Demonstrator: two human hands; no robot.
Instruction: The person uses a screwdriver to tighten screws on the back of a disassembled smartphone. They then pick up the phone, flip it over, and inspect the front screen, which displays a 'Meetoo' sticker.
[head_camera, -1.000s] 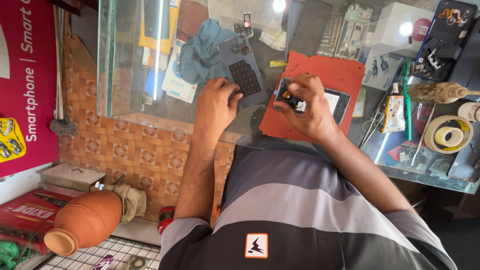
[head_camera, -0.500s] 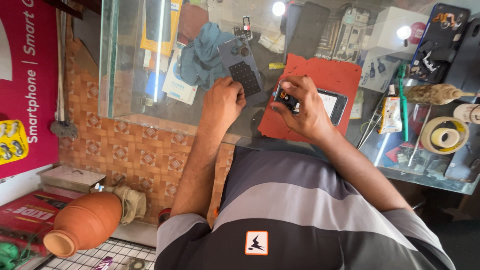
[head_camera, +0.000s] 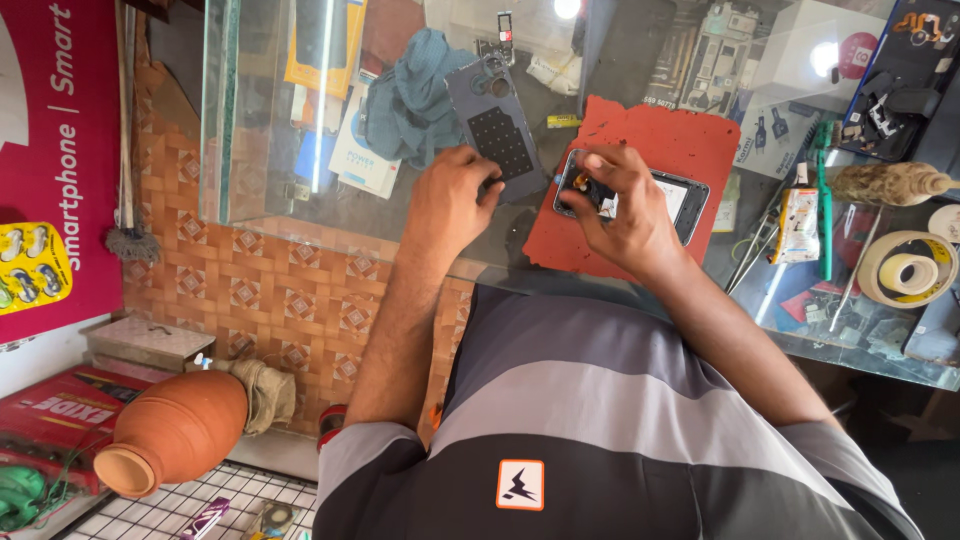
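A terracotta pot lies on its side below the glass counter; a blue cloth and tape roll rest on that counter.

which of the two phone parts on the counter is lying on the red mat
The opened phone under the right hand lies on the red mat. The grey back cover, by the left hand, lies on bare glass beside the mat.
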